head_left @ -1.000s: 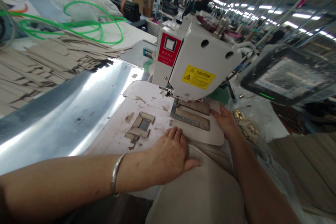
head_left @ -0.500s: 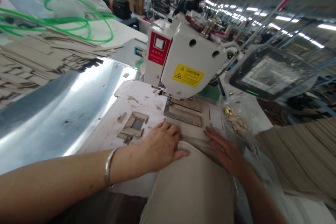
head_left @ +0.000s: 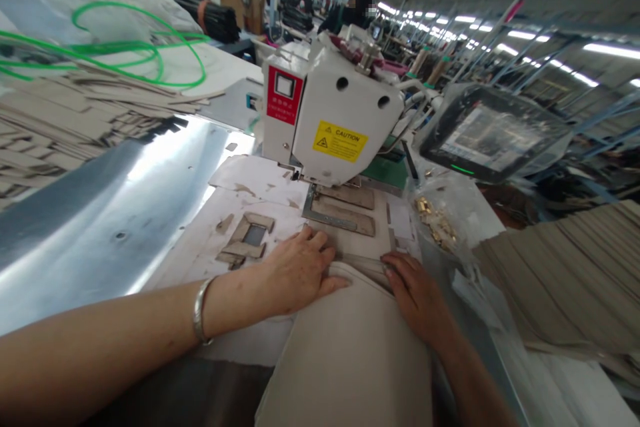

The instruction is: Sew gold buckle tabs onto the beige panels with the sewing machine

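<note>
My left hand (head_left: 303,270) lies open on a beige fabric piece (head_left: 365,240) just in front of the sewing machine (head_left: 340,107), thumb stretched to the right. At the right edge of that piece, the bent fingers of my right hand (head_left: 415,293) close on its folded edge; the thumb is hidden. The machine's metal clamp frame (head_left: 320,215) sits over the far part of the piece, where two darker strips (head_left: 347,219) show. A stack of larger beige panels (head_left: 360,347) extends toward me beneath and between my hands.
Left of the clamp, a small beige frame-shaped piece (head_left: 250,237) lies on white sheeting. Cut beige strips (head_left: 55,113) and a green hose (head_left: 150,73) spread at the left. On the right are a bag of brass-coloured parts (head_left: 435,220), a wrapped screen (head_left: 485,137) and stacked panels (head_left: 565,280).
The whole view has shifted slightly, so the machine appears further left. My right hand's fingers were stretched out and now bend at the fabric edge. My left hand stays on the fabric.
</note>
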Motion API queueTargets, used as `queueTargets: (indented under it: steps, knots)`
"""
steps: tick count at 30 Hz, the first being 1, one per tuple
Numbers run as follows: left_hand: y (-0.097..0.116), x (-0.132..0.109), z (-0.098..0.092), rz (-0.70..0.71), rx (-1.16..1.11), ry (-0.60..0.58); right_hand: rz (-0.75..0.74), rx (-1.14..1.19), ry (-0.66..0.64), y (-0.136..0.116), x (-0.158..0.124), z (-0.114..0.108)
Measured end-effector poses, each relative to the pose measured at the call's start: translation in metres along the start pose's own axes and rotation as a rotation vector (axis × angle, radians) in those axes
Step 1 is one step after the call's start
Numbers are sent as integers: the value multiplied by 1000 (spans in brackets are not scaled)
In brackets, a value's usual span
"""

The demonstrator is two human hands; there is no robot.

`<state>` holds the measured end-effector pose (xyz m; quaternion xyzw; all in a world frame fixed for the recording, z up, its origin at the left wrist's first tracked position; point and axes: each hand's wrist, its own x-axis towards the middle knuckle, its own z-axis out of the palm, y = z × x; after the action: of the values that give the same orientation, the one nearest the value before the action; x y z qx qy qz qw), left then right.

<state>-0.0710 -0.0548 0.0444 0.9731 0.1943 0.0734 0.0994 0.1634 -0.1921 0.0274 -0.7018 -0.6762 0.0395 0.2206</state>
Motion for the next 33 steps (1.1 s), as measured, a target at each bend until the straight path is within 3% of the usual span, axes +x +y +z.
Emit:
queueTargets:
  steps: [6, 16, 25, 33]
  knots:
    - [4, 1, -4, -31, -11, -12, -11, 31, -5, 1, -1, -1]
    - [6, 4, -3, -53, 9, -31, -16, -146, -61, -1, 2, -2]
    - [6, 1, -4, -33, 25, -37, -5, -73, 29, 8, 2, 3]
    - [7, 5, -5, -23, -15, -53, -24, -206, -142, 1, 5, -3]
